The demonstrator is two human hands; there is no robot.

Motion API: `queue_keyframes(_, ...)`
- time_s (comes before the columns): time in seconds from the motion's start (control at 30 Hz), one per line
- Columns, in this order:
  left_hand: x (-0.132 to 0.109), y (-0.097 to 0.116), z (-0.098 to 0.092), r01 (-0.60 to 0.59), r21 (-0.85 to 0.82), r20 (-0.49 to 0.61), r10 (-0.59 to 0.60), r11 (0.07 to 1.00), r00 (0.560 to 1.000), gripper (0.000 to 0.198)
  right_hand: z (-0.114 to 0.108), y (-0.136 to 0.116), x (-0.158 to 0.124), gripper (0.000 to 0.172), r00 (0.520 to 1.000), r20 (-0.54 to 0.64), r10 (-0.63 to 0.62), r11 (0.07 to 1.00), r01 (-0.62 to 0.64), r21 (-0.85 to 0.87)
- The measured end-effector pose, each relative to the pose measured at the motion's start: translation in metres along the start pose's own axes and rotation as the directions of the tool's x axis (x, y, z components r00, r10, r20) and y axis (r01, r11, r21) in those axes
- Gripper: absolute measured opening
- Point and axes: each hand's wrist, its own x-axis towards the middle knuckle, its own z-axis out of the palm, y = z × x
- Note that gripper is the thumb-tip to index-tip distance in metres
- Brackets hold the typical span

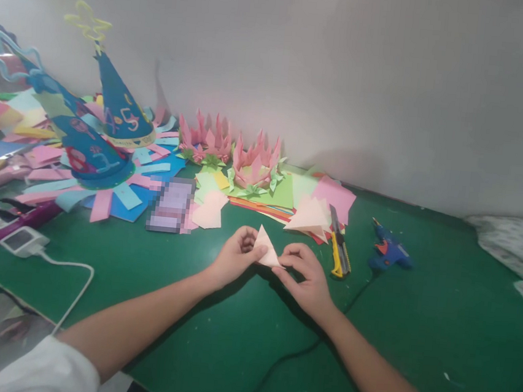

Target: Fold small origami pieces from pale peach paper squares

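A pale pink sheet of paper [266, 247], folded into a small triangle, is held up just above the green table [209, 351]. My left hand [237, 255] grips its left side, thumb on the front and fingers curled behind. At the lower right corner, my right hand [306, 280] pinches the paper between thumb and fingertips. Beyond my right hand lie several pale pink folded papers [308, 218] and a yellow utility knife [340, 253]. Loose pale pink paper [211, 210] rests beyond my left hand.
Two pink paper lotus flowers [256, 161] stand on coloured sheets [284, 192] by the wall. A blue glue gun [390, 248] with a trailing cord lies right. Decorated blue cone hats [122, 105], a blurred-out phone [171, 206] and a white charger [23, 241] are left.
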Motion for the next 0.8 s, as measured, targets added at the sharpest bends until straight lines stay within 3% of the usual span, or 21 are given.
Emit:
queue_keyframes(0.1,-0.0001,-0.0012,-0.0017,-0.079,0.016,-0.029,0.079,0.997,0.996,0.04,0.0006,0.0006,-0.0005,0.008,1.0,0.016,0.004,1.0,-0.004,0.0)
queue_keyframes(0.27,-0.0012,0.0004,-0.0045,-0.131,0.269,0.028,0.129,0.954,0.991,0.015,0.0014,0.0029,-0.0023,0.007,0.998,0.056,0.011,1.0,-0.011,0.005)
queue_keyframes(0.53,-0.0021,0.002,-0.0031,-0.136,0.345,0.014,0.14,0.928,0.99,0.014,0.0014,0.0024,-0.0014,0.009,0.996,0.088,0.029,0.998,-0.033,0.045)
queue_keyframes(0.8,-0.0041,0.0004,-0.0019,-0.228,0.488,0.046,0.237,0.843,0.971,0.012,0.0041,0.0033,-0.0013,0.012,0.995,0.102,-0.014,0.999,0.01,0.037)
